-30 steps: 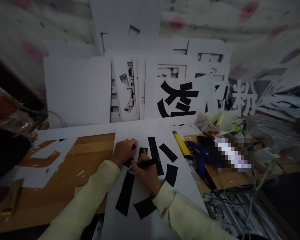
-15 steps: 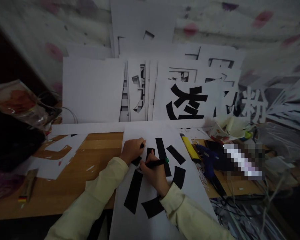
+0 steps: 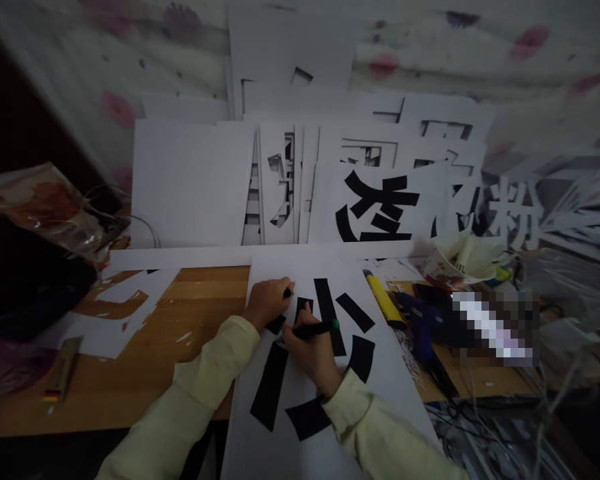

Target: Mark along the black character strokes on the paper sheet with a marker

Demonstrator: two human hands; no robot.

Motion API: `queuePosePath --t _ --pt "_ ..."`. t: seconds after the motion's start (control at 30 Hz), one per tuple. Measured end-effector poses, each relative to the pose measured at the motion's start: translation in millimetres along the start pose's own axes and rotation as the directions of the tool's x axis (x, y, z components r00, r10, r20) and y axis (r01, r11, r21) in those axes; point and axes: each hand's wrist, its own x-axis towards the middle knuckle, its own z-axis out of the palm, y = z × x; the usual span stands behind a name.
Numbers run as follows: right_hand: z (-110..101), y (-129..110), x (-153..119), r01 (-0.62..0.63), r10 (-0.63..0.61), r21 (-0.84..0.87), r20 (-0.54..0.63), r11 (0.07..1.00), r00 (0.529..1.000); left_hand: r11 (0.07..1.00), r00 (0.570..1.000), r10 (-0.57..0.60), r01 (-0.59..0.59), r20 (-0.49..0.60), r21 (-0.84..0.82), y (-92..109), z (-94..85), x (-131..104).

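Dark marker (image 3: 316,329) in the right hand (image 3: 311,350), over a white board (image 3: 385,407) bearing black pieces (image 3: 269,388).
Right grip: clamped on the marker, green end angled to the right; tip contact cannot be determined. Left hand (image 3: 270,301): at the board's left edge, grip closed on a small dark item (image 3: 287,293). Right of the board, a yellow tool (image 3: 384,299) and a blue glue gun (image 3: 422,323) lie on the table (image 3: 207,293).

Six o'clock: at least six black strokes (image 3: 271,388), one green-ended marker (image 3: 321,328). Four o'clock: one glue gun (image 3: 425,327). Three o'clock: one paper bowl (image 3: 441,273).
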Motion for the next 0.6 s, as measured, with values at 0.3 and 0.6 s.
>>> queuePosePath --t 0.3,0.6 --pt "0.3 -1.4 -1.0 0.004 -0.004 0.027 0.001 1.000 1.000 1.000 0.999 0.019 -0.020 -0.026 -0.013 -1.8 2.5 0.6" --pt "-0.7 0.2 -2.1 -0.022 0.022 0.055 0.002 0.998 1.000 0.999 0.999 0.031 -0.032 -0.043 -0.015 -3.1 5.2 1.3"
